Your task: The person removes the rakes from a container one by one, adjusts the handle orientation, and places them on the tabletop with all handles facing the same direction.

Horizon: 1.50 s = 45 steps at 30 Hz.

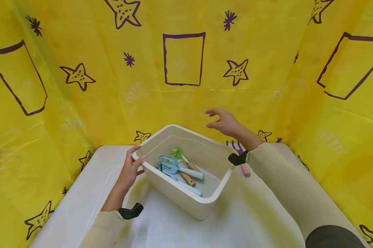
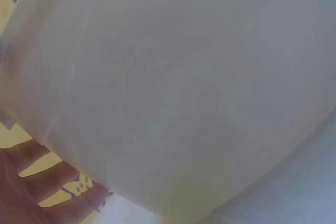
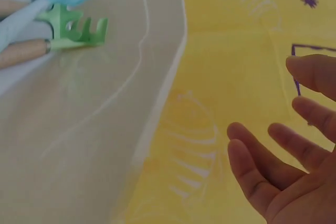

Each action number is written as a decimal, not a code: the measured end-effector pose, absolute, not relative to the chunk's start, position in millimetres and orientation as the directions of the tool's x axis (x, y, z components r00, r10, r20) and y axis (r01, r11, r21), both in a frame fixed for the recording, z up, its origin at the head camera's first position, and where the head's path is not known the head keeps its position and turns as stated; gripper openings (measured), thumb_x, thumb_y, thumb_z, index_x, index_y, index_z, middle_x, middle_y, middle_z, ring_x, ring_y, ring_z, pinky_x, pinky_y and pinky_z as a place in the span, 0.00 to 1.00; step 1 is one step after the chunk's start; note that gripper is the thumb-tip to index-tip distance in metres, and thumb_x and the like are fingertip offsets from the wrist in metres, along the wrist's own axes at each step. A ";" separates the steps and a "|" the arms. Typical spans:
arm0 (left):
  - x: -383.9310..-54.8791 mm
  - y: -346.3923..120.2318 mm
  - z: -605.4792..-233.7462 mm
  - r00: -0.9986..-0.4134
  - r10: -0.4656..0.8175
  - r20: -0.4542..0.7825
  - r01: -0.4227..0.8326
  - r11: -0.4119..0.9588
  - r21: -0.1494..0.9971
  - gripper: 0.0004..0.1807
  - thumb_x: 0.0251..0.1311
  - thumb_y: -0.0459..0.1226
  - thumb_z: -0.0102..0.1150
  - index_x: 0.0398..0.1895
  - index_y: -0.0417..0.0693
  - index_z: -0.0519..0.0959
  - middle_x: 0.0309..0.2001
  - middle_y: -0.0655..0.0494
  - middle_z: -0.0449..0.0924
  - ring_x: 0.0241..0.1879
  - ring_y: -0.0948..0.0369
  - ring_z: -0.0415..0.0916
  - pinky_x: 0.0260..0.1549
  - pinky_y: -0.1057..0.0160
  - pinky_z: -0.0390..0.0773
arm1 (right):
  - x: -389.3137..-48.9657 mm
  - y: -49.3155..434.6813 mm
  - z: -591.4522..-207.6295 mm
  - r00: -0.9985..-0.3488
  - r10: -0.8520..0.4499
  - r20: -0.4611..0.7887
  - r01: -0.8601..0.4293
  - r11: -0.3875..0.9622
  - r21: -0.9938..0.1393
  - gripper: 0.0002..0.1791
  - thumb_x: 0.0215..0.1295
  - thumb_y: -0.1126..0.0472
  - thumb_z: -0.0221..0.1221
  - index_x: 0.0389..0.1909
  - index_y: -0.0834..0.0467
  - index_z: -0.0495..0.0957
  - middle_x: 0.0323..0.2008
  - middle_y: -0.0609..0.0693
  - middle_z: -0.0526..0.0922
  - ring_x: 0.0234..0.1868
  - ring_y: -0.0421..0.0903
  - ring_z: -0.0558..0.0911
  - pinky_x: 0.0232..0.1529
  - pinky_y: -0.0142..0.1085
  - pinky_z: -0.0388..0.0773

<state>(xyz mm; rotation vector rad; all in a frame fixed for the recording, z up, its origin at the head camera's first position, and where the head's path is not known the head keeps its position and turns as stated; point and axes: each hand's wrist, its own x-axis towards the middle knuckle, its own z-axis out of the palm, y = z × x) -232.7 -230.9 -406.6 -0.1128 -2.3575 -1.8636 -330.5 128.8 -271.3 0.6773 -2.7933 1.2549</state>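
A cream plastic storage bin point(image 1: 186, 201) is above the white table, with small garden hand rakes inside. Among them are a light blue hand rake point(image 1: 174, 166), a green hand rake point(image 1: 177, 154) with a wooden handle, and another blue-handled tool point(image 1: 189, 188) along the near wall. My left hand point(image 1: 132, 168) grips the bin's left corner, thumb at the rim; its fingers point(image 2: 79, 203) touch the outer wall. Beyond the far right rim my right hand point(image 1: 221, 121) is in the air, fingers apart and loosely bent, holding nothing. The right wrist view shows this hand point(image 3: 294, 166) beside the bin wall.
A purple hand rake with a pink handle point(image 1: 245, 170) lies on the table point(image 1: 161, 230) right of the bin, partly hidden by the right wrist strap. Yellow sheeting point(image 1: 186, 103) with drawn stars and outlines encloses the table at the back and both sides.
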 end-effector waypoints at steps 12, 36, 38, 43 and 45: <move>-232.1 -229.5 -408.1 -0.990 -0.020 0.142 0.135 0.207 0.969 0.31 0.71 0.45 0.49 0.73 0.60 0.50 0.71 0.47 0.50 0.63 0.40 0.62 0.53 0.34 0.69 | -334.4 74.2 -297.0 -0.796 -0.584 0.159 -0.493 0.473 -0.731 0.28 0.63 0.65 0.62 0.65 0.62 0.69 0.58 0.60 0.76 0.60 0.56 0.72 0.58 0.47 0.73; -234.7 -230.0 -411.7 -0.989 -0.036 0.145 0.134 0.215 0.967 0.30 0.71 0.46 0.48 0.72 0.60 0.52 0.67 0.44 0.54 0.58 0.41 0.65 0.52 0.36 0.70 | -341.2 31.0 -342.5 -0.661 -0.716 -0.223 -0.210 0.463 -0.861 0.32 0.68 0.62 0.56 0.71 0.56 0.59 0.61 0.60 0.74 0.58 0.54 0.76 0.62 0.59 0.63; -234.2 -230.6 -410.9 -0.988 -0.042 0.149 0.136 0.217 0.967 0.29 0.71 0.45 0.49 0.72 0.60 0.52 0.67 0.43 0.55 0.57 0.40 0.65 0.52 0.36 0.71 | -342.4 30.3 -345.0 -0.640 -0.717 -0.275 -0.202 0.502 -0.841 0.32 0.68 0.61 0.56 0.71 0.57 0.60 0.60 0.59 0.75 0.57 0.56 0.76 0.62 0.60 0.63; -234.6 -231.0 -410.0 -0.987 -0.046 0.156 0.144 0.205 0.968 0.29 0.71 0.44 0.48 0.72 0.58 0.52 0.65 0.41 0.56 0.57 0.40 0.66 0.52 0.36 0.71 | -339.8 31.1 -349.9 -0.617 -0.700 -0.359 -0.196 0.578 -0.792 0.32 0.65 0.60 0.60 0.70 0.58 0.62 0.57 0.57 0.77 0.57 0.64 0.75 0.60 0.61 0.66; -235.0 -230.6 -410.1 -0.988 -0.042 0.151 0.141 0.189 0.972 0.29 0.72 0.43 0.48 0.72 0.58 0.52 0.64 0.40 0.56 0.57 0.40 0.66 0.52 0.36 0.70 | -338.3 31.9 -352.4 -0.608 -0.686 -0.399 -0.183 0.610 -0.771 0.34 0.64 0.60 0.61 0.70 0.57 0.63 0.59 0.57 0.76 0.57 0.65 0.75 0.59 0.61 0.67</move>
